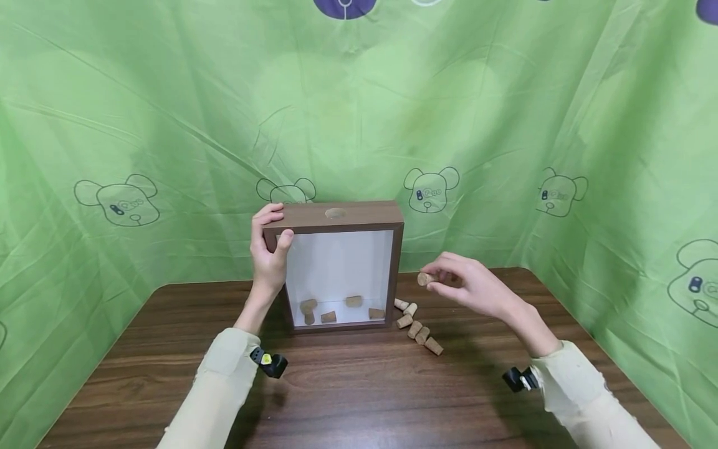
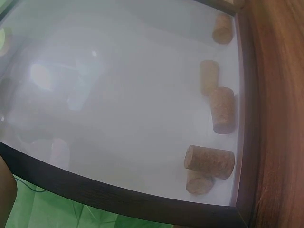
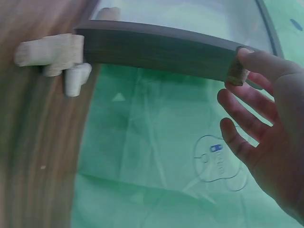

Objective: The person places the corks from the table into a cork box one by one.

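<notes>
A brown wooden shadow box (image 1: 342, 226) with a clear front and white back stands upright on the table. My left hand (image 1: 269, 252) grips its upper left corner, thumb on the front frame and fingers over the top. Several corks lie along the bottom inside, among them one cork (image 2: 222, 110) near the lower frame. On the top edge is a round opening (image 1: 336, 213). My right hand (image 1: 471, 284) pinches a cork (image 1: 424, 279) between thumb and fingers, to the right of the box and apart from it in the head view.
Several loose corks (image 1: 415, 329) lie in a line on the dark wooden table (image 1: 348, 386), just right of the box. A green printed curtain (image 1: 359, 125) hangs behind and along both sides.
</notes>
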The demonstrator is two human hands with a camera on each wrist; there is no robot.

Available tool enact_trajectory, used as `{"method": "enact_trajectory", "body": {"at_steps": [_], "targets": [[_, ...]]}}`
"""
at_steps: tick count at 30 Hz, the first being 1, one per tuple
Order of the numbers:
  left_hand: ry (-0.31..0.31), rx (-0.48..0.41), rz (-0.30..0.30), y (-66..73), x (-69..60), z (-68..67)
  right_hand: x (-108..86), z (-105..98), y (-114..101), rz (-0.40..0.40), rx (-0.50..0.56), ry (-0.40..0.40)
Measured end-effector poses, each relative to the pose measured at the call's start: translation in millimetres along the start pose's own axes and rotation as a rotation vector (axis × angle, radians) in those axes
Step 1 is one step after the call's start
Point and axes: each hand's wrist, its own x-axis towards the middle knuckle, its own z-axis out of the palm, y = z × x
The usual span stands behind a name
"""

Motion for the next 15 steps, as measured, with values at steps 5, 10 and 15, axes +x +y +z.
{"method": "enact_trajectory", "body": {"at_steps": [5, 10, 15], "targets": [[0.002, 0.015, 0.001, -0.6, -0.5, -0.5, 13.9, -12, -10, -0.082, -0.014, 0.05], [0.0, 0.007, -0.002, -1.9, -0.3, -0.4, 27.2, -21, -19, -0.154, -0.033, 0.1], [0.003, 0.013, 0.003, -1.1, 0.0, -0.3, 42.1, -27, -30, -0.199, -0.035, 0.137]]}}
